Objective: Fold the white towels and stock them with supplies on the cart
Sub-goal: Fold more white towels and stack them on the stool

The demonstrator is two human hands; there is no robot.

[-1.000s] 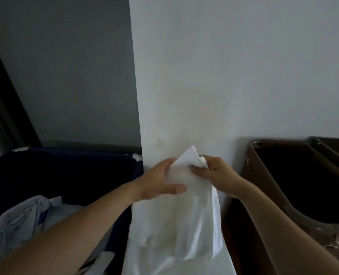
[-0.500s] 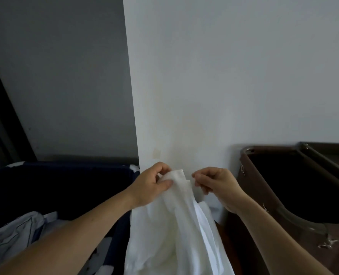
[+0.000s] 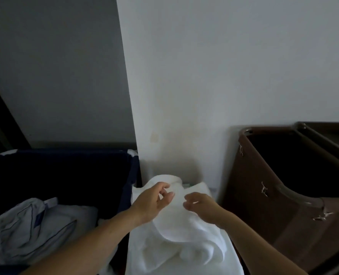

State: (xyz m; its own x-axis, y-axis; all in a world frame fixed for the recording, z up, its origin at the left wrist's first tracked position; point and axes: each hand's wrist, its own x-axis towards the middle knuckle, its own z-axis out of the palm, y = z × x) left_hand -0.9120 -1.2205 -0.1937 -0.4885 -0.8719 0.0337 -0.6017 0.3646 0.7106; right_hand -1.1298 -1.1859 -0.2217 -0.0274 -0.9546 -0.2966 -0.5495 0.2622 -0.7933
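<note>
Towel (image 3: 184, 235) pickup is the step in hand, we judge: the white heap lies unfolded between the navy bin (image 3: 133, 171) and the brown bag (image 3: 264, 205). Our left hand (image 3: 154, 201) hovers over it, fingers loosely curled, holding nothing. Our right hand (image 3: 203, 207) is just beside; we cannot tell whether it pinches cloth. Next, we should find two corners and lift them clear for the first fold.

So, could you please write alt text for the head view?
A person's left hand and right hand, fingers loosely curled, hover over a rumpled white towel by a wall, between a navy bin with linen and a brown bin.
</note>
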